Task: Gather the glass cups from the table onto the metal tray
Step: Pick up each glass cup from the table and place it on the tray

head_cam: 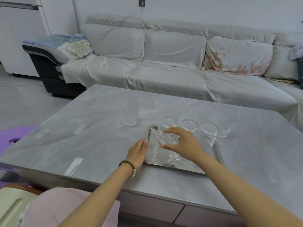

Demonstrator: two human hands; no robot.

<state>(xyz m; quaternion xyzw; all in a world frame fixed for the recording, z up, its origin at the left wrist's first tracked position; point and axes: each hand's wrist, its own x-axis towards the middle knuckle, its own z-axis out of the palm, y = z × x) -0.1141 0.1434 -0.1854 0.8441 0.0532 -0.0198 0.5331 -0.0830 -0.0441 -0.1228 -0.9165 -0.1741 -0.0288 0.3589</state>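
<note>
Right hand (182, 143) gripping ribbed cup (162, 153) by rim, thumb and fingers clamped, cup sitting on tray (185, 166) near left corner. Left hand (138, 153) lying flat, fingers pressing tray's left edge. Three cups (188, 126) standing along tray's far side. Two cups (130, 117) remaining on worktop (82, 128), one each side of tray.
</note>
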